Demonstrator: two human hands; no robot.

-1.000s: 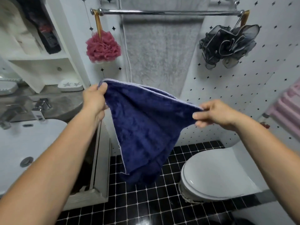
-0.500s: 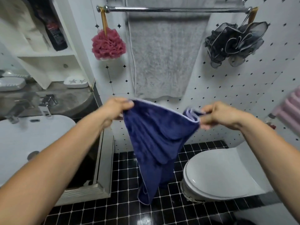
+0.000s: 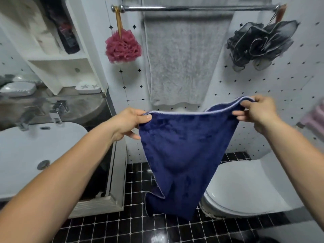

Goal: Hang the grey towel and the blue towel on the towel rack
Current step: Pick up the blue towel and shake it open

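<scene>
A: Both hands up in front of the wall, and the blue towel is stretched between them. The left hand pinches the top edge at one corner, thumb over the pale trim.

B: And the right hand is clamped on the other end of that same edge, a little higher, with the trim bunched between its fingers. The cloth sags in the middle and hangs down in folds over the black tiled floor, in front of the toilet.

A: Look above it. The grey towel is draped over the towel rack, hanging flat against the white wall. The blue one sits below its bottom hem, nearer the camera, clear of the bar.

B: A pink sponge dangles off the rack's left end, a black sponge off the right end.

A: To the left, the sink, its tap, and a white soap dish on the surface behind.
</scene>
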